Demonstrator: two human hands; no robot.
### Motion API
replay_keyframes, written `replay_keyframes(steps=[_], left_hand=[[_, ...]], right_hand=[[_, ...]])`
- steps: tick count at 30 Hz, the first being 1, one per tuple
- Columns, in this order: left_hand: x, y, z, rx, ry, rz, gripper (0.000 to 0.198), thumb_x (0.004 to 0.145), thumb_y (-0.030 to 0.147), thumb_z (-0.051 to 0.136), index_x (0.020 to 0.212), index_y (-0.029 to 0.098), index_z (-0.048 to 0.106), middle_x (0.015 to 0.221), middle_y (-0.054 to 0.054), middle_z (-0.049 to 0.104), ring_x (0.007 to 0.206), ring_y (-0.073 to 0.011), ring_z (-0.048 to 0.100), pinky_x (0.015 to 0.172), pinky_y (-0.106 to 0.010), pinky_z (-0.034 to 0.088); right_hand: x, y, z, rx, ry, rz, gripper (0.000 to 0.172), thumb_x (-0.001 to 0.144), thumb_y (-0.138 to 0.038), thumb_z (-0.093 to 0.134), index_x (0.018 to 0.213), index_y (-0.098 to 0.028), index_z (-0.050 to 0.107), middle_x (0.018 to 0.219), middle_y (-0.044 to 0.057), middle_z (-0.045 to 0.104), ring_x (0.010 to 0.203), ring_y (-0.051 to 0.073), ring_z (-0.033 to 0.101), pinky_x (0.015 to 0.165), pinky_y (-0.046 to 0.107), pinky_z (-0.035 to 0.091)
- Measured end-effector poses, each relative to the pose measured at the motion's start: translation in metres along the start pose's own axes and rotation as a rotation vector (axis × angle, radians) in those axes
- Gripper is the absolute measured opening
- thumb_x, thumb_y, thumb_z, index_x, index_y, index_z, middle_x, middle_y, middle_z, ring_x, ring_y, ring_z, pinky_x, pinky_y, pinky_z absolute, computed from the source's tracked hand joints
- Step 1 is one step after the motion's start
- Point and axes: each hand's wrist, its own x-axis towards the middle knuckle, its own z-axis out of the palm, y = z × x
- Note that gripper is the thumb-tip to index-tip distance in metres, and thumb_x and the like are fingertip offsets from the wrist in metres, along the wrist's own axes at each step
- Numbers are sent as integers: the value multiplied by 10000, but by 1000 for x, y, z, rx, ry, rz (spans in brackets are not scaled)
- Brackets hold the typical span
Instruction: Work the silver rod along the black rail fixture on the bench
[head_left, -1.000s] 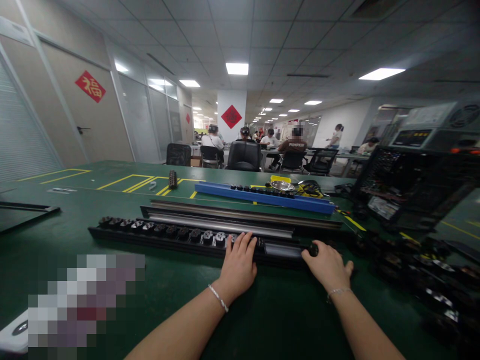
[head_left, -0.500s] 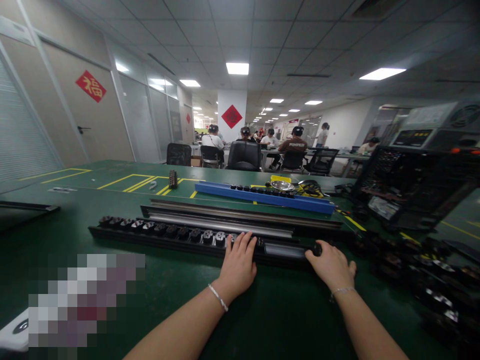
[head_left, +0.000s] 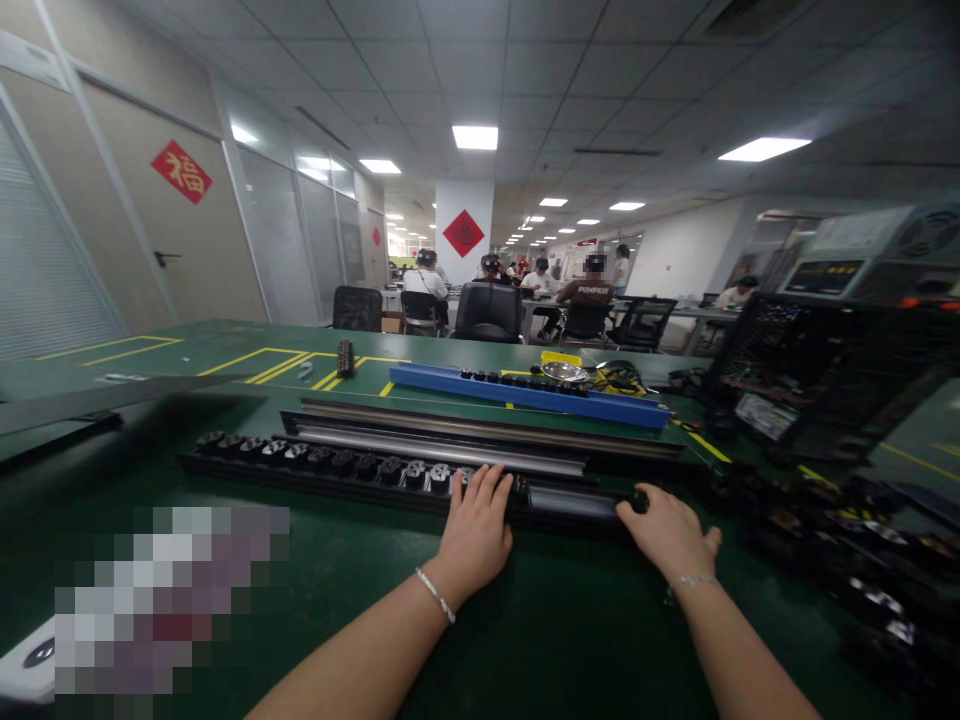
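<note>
A long black channel [head_left: 330, 483] lies across the green table, with a row of small black clamp-like parts [head_left: 391, 469] along it. My left hand [head_left: 476, 520] rests over the row near its right end, fingers stretched out on the parts and covering some of them. To its right is a bare stretch of the channel. At the channel's right end, my right hand [head_left: 670, 532] pinches a small dark part [head_left: 639, 500] between thumb and fingers; most of that part is hidden.
Behind lie metal rails [head_left: 442, 450] and a blue channel [head_left: 525, 395] with black parts. A dark heap of parts [head_left: 832, 540] and an open computer case [head_left: 787, 380] stand right. A blurred dark bar [head_left: 127, 392] reaches in at left. People [head_left: 426, 278] sit beyond.
My right hand has shifted slightly to the right with the small dark part. A long blurred bar has come in over the table at left. My left hand stays put.
</note>
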Motion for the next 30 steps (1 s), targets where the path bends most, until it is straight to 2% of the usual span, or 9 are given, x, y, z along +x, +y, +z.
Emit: replay_keyframes(steps=[5,9,14,22,27,30], left_hand=[[0,0,-1,7,-4,-2,583,749,198,491,1320,210,370,1428,-58,337,1316,-242,255,1109,-524,99],[0,1,-2,1,-7,2,583,749,188,480,1322,205,371,1430,-63,336,1319,-245,253,1105,-530,98],[0,2,-2,1,-7,-4,590,743,173,479,1322,206,373,1428,-65,339,1315,-246,261,1101,-534,103],[0,1,-1,13,0,1,576,751,194,486,1316,212,375,1427,-58,339,1314,-245,261,1107,-527,96],[0,1,-1,18,-3,-1,581,749,199,494,1318,213,374,1423,-67,345,1309,-250,270,1104,-530,107],[0,2,-2,14,-7,3,581,754,198,486,1324,210,369,1425,-69,341,1312,-254,266,1099,-537,107]], right_hand=[[2,4,1,-3,1,4,521,739,-464,354,1168,-221,523,1233,98,534,1171,318,419,952,649,223],[3,7,3,13,26,44,540,731,-520,349,1160,-244,525,1304,80,475,1235,336,335,941,638,253],[6,11,2,77,-48,82,562,710,-561,363,1154,-264,536,1339,88,429,1126,362,452,875,623,326],[9,12,-2,106,-98,89,560,736,-515,339,1198,-242,498,1354,86,422,1114,345,475,886,630,320],[8,15,0,68,-19,102,580,717,-540,381,1200,-245,513,1352,117,408,1168,371,422,881,571,364],[9,19,2,53,-14,94,607,714,-561,390,1213,-236,507,1367,142,373,1181,381,411,891,540,371]])
